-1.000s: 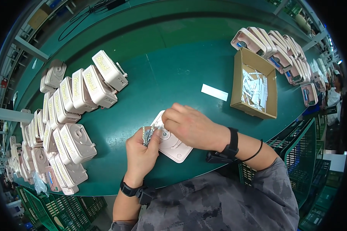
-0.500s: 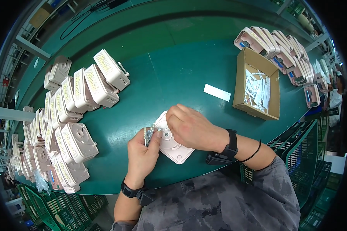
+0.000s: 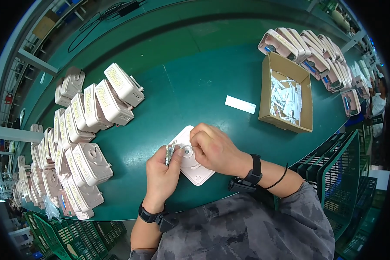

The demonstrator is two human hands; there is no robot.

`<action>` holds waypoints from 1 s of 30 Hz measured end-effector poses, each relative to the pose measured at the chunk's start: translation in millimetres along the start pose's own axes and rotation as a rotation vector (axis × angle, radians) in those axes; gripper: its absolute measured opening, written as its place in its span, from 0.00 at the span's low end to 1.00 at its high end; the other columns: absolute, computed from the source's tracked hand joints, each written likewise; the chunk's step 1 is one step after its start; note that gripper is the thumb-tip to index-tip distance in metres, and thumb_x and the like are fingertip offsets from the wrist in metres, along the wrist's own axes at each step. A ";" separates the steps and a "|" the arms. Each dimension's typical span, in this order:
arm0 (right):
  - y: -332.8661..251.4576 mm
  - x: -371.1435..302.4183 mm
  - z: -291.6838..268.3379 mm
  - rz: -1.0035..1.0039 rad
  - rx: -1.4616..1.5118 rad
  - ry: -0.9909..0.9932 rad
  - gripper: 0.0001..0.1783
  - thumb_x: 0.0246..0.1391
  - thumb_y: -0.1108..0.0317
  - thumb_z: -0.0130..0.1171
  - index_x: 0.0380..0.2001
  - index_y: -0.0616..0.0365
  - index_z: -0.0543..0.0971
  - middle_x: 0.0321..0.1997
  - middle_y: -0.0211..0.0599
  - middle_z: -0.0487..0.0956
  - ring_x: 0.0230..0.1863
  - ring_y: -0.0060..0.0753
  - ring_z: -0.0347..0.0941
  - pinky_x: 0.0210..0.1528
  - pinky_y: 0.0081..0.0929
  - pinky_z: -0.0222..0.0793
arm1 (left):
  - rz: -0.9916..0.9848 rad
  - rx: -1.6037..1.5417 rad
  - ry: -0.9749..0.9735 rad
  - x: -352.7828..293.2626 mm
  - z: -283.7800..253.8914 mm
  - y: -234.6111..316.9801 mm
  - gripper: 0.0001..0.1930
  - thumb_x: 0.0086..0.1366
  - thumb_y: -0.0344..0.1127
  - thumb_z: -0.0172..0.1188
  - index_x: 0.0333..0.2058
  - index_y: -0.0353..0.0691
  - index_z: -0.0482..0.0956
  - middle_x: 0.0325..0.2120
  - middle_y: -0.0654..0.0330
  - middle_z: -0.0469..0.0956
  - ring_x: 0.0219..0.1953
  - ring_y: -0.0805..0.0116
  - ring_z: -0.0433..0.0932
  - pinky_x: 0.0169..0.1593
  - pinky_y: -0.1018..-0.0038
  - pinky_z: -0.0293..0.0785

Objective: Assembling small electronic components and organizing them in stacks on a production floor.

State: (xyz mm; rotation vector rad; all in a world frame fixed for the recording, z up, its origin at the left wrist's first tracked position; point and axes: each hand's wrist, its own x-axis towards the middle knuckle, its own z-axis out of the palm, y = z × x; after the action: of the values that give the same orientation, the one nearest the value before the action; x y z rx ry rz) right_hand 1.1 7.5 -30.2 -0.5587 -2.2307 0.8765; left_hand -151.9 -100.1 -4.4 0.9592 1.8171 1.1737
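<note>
A pale pink plastic housing (image 3: 199, 177) with a round hub lies on the green table in front of me. My left hand (image 3: 162, 177) is closed at its left edge, pinching several thin white strips with small marks (image 3: 169, 152) between thumb and fingers. The thumb reaches toward the hub. My right hand (image 3: 216, 149) is over the housing's upper right part, fingers pinched together beside the hub. Whatever those fingertips hold, if anything, is hidden behind the hand.
Rows of similar pink housings (image 3: 91, 162) stand at the left. A cardboard box (image 3: 286, 125) of white strips is at the right, a flat white strip (image 3: 240, 104) beside it. More open housings (image 3: 281, 43) line the far right. Green crates (image 3: 340, 169) sit below the table edge.
My right hand has shifted slightly, its fingers curling closer together beside the hub. The left hand still grips the strips. The whole view has shifted a little.
</note>
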 end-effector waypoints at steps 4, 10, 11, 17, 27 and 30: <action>1.3 1.8 -0.9 0.015 -0.007 -0.010 0.11 0.45 0.78 0.63 0.30 0.57 0.71 0.37 0.34 0.75 0.35 0.42 0.73 0.39 0.37 0.69 | 0.015 -0.017 -0.014 -1.4 0.9 0.9 0.09 0.69 0.33 0.62 0.39 0.31 0.82 0.22 0.64 0.78 0.26 0.80 0.71 0.30 0.76 0.70; -3.2 1.3 -1.5 -0.080 -0.098 -0.015 0.10 0.45 0.77 0.64 0.29 0.57 0.72 0.38 0.33 0.75 0.35 0.41 0.73 0.39 0.36 0.69 | 0.058 0.077 -0.040 -0.2 1.5 3.7 0.09 0.67 0.32 0.64 0.40 0.31 0.82 0.23 0.57 0.80 0.25 0.77 0.74 0.30 0.74 0.71; -3.2 0.7 -1.2 -0.083 -0.093 -0.013 0.10 0.45 0.77 0.64 0.29 0.57 0.73 0.38 0.33 0.75 0.36 0.41 0.73 0.40 0.36 0.69 | 0.075 0.124 -0.044 0.1 1.7 5.1 0.09 0.66 0.32 0.64 0.40 0.31 0.82 0.24 0.56 0.81 0.25 0.77 0.75 0.30 0.73 0.72; -2.8 -1.3 -2.9 -0.064 -0.005 -0.002 0.07 0.46 0.77 0.65 0.30 0.59 0.77 0.40 0.32 0.76 0.38 0.40 0.74 0.41 0.35 0.70 | 0.089 0.257 -0.066 -1.5 0.9 8.3 0.09 0.65 0.30 0.64 0.40 0.32 0.81 0.25 0.50 0.81 0.24 0.63 0.80 0.30 0.69 0.74; 5.1 6.9 -13.0 0.026 0.106 -0.160 0.03 0.49 0.76 0.64 0.29 0.61 0.79 0.38 0.34 0.78 0.40 0.41 0.75 0.42 0.36 0.72 | 0.266 0.298 0.053 -6.1 9.9 -5.3 0.07 0.63 0.28 0.65 0.39 0.33 0.81 0.25 0.49 0.81 0.26 0.56 0.82 0.32 0.67 0.75; 8.2 9.3 -15.2 0.032 0.136 -0.187 0.03 0.50 0.77 0.63 0.29 0.61 0.79 0.37 0.35 0.78 0.39 0.41 0.75 0.40 0.35 0.73 | 0.153 0.200 0.025 -4.5 6.2 -4.4 0.06 0.64 0.28 0.65 0.39 0.33 0.82 0.25 0.51 0.82 0.27 0.63 0.82 0.33 0.69 0.75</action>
State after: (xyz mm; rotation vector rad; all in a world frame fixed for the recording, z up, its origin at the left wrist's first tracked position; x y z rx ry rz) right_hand 6.7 25.2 -23.8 -0.4663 -2.3110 1.1286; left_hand -145.3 -103.1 -9.5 1.2208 1.9366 1.1136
